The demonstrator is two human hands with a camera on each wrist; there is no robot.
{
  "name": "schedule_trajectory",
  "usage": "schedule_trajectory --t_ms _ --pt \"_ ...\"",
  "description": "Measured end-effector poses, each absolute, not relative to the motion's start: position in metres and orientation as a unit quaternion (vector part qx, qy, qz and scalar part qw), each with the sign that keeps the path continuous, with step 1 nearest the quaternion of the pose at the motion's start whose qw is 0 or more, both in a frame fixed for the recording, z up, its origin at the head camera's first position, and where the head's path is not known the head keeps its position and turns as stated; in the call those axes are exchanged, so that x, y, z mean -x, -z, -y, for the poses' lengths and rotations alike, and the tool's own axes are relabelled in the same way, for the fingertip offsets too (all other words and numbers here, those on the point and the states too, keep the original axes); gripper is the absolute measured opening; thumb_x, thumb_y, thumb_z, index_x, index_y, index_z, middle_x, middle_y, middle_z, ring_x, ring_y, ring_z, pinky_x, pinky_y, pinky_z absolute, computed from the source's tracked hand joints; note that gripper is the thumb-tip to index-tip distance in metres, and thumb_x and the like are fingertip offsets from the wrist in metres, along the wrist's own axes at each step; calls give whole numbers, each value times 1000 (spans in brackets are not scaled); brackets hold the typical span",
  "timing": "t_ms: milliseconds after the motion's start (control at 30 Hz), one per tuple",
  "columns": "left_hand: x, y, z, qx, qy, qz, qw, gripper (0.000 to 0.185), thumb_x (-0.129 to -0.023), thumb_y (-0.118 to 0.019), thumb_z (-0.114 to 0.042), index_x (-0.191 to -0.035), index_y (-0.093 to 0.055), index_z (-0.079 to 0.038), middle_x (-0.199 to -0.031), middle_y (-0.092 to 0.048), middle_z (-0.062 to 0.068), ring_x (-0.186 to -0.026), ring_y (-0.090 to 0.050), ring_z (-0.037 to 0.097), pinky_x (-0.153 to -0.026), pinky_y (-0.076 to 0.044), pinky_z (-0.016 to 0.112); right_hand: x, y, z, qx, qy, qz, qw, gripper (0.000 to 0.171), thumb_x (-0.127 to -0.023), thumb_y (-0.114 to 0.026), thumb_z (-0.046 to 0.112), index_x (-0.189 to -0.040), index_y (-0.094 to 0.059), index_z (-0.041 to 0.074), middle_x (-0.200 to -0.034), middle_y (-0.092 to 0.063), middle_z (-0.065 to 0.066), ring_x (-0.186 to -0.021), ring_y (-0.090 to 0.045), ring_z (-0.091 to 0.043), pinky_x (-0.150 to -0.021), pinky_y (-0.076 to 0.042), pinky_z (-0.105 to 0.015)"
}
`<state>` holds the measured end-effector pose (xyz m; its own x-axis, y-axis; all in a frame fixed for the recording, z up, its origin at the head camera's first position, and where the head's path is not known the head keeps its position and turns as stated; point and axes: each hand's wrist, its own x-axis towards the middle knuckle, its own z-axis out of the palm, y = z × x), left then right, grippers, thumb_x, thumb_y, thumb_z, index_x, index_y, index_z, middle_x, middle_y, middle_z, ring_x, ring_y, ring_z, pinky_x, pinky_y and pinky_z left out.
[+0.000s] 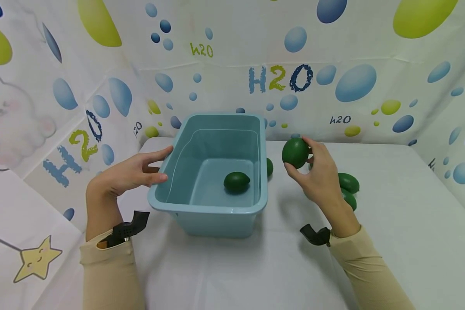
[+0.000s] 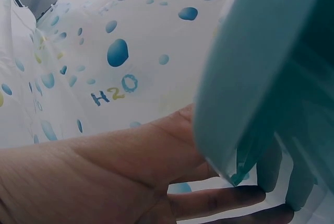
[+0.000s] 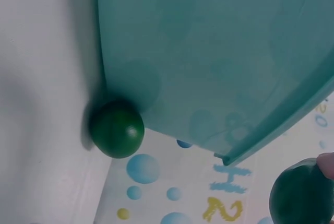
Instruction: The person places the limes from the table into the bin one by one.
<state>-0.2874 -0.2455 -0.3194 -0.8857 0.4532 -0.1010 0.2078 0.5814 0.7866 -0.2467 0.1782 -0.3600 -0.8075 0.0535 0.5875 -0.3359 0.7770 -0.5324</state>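
My left hand (image 1: 133, 172) holds the left rim of a pale blue-green plastic basin (image 1: 215, 211), with thumb and index finger at the rim. In the left wrist view, other fingers (image 2: 219, 201) reach below the rim beside the outer wall. Inside the basin lies one dark green lime (image 1: 237, 182). Right of the basin, my right hand (image 1: 317, 174) pinches another lime (image 1: 296, 153) above the table, between thumb and fingertips. The right wrist view catches this held lime (image 3: 301, 195) at its lower right edge.
A lime (image 3: 117, 129) sits on the table against the basin's right side. More limes (image 1: 348, 183) lie behind my right wrist, partly hidden by it. White cloth covers the table (image 1: 391, 206), and a patterned curtain (image 1: 224, 90) hangs behind the basin.
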Motion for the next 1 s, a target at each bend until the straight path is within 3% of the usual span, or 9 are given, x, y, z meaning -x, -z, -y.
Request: schedule_trajectory --t_ms 500,1000 --pt "288 319 246 -206 -424 -866 166 78 -89 -66 -28 -152 -20 -28 -154 -31 8 -129 -47 40 -94 -45 58 243 356 -176 -91 -341 866 355 72 -78 -76 27 -138 -44 4 -125 -55 -17 -105 -57 -28 -81 -54 -44" --pt "287 318 244 -203 -413 -874 159 78 -88 -66 -31 -151 -21 -31 -155 -29 8 -132 -42 43 -96 -39 64 236 350 -171 -108 -371 841 379 72 -77 -78 24 -138 -46 4 -127 -56 -14 -108 -57 -26 -83 -54 -43"
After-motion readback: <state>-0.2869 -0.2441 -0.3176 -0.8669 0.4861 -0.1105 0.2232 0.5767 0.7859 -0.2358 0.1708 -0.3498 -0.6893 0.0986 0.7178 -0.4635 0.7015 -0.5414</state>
